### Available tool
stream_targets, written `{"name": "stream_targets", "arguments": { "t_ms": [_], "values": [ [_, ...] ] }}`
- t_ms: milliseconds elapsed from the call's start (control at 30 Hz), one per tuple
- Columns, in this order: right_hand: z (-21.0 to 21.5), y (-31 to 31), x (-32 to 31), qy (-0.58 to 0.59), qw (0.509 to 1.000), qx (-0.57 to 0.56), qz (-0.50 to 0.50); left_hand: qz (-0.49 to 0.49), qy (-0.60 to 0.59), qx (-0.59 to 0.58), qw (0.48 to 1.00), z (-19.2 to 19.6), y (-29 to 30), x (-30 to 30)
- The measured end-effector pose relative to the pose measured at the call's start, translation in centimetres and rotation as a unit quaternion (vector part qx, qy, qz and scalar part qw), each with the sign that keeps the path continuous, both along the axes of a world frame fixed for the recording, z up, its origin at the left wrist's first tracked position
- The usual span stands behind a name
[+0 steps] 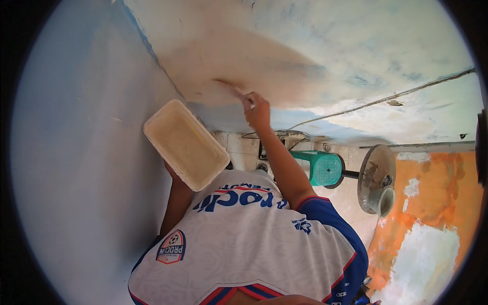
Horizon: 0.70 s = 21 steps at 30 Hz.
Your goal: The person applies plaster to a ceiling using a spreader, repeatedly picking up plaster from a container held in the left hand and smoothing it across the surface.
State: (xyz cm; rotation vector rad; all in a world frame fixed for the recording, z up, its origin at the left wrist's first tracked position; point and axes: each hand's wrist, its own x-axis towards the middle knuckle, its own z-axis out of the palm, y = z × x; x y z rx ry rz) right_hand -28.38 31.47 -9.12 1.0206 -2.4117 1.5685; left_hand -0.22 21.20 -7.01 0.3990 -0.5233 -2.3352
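Note:
My right hand (257,110) is raised and shut on a thin paintbrush (230,88). The brush tip touches a cream-painted patch (244,56) on the pale blue wall. My left hand (171,174) holds a rectangular cream plastic tray (185,144) from below; the tray hides most of the hand. The tray is tilted, with a thin film of cream paint inside. It sits to the left of and below the brush hand. My white and blue jersey (244,244) fills the lower middle of the view.
A dark cable (386,96) runs across the wall to the right. A green plastic stool (323,168) and a round standing fan (376,178) stand on the tiled floor. An orange wall with white patches (432,213) is at the right.

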Motion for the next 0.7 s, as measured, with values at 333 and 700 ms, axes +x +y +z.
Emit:
{"name": "stream_targets", "arguments": {
  "t_ms": [333,700],
  "values": [
    [13.7,19.0,-6.1,0.048,0.949,-0.186,-0.248,-0.003,0.037,-0.004,0.999,0.7,0.4,-0.6],
    [-3.4,-0.1,0.6,-0.017,0.999,0.020,-0.024,-0.016,0.023,-0.009,1.000,-0.4,-0.2,0.0]
  ]
}}
